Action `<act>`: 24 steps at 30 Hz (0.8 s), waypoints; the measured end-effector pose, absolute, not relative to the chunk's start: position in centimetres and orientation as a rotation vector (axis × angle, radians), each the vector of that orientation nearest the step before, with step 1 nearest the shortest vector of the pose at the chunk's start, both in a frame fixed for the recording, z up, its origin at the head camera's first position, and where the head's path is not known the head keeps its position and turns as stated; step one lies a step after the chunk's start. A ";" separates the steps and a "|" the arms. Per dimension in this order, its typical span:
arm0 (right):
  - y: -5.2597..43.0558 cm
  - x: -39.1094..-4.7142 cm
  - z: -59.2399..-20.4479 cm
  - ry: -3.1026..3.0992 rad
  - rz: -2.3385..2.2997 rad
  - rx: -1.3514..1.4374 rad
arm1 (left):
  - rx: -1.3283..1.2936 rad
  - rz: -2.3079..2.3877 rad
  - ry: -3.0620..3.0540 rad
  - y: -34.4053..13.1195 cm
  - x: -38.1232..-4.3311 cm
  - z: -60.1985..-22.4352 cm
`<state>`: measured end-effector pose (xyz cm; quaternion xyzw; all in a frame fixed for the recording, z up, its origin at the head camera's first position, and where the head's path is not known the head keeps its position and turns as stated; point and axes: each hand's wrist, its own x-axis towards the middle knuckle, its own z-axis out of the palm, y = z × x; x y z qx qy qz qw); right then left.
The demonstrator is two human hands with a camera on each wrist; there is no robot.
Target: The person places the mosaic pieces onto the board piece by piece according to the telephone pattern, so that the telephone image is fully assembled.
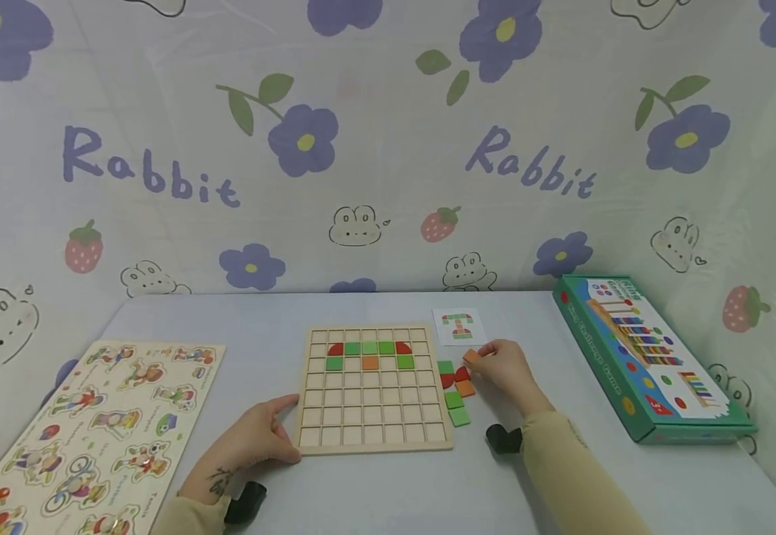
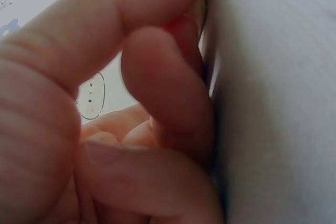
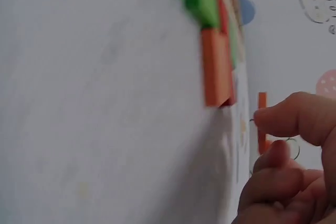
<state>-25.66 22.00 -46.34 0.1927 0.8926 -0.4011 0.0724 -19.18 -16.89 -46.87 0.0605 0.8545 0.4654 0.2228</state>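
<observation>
My right hand [image 1: 510,371] pinches an orange square tile [image 1: 471,356] between thumb and fingertips, just above the loose tiles beside the board. In the right wrist view that orange tile [image 3: 262,124] shows edge-on, raised off the table. My left hand [image 1: 257,435] rests at the left edge of the wooden grid board [image 1: 374,448], its thumb by the near corner and index finger farther up. The left wrist view shows its other fingers [image 2: 163,87] bent beneath. On the board lie red rounded tiles [image 1: 402,348], green squares [image 1: 369,348] and an orange square [image 1: 370,362], filling cells in two upper rows.
Right of the board lie loose green tiles [image 1: 458,417], red rounded pieces [image 1: 447,381] and an orange tile [image 1: 464,388]. A pattern card [image 1: 475,334] sits behind them. A green game box [image 1: 702,432] lies at right, a picture puzzle board [image 1: 100,394] at left.
</observation>
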 end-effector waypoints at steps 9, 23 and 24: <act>17.7 -25.1 -44.8 2.435 -1.755 0.329 | 0.165 1.283 2.355 -16.9 -19.2 -47.0; 9.8 -23.8 -45.6 2.563 -1.491 0.086 | 0.148 1.270 2.378 -16.8 -19.2 -46.9; 9.4 -23.8 -45.7 2.597 -1.428 0.087 | 0.147 1.269 2.379 -16.8 -19.1 -46.9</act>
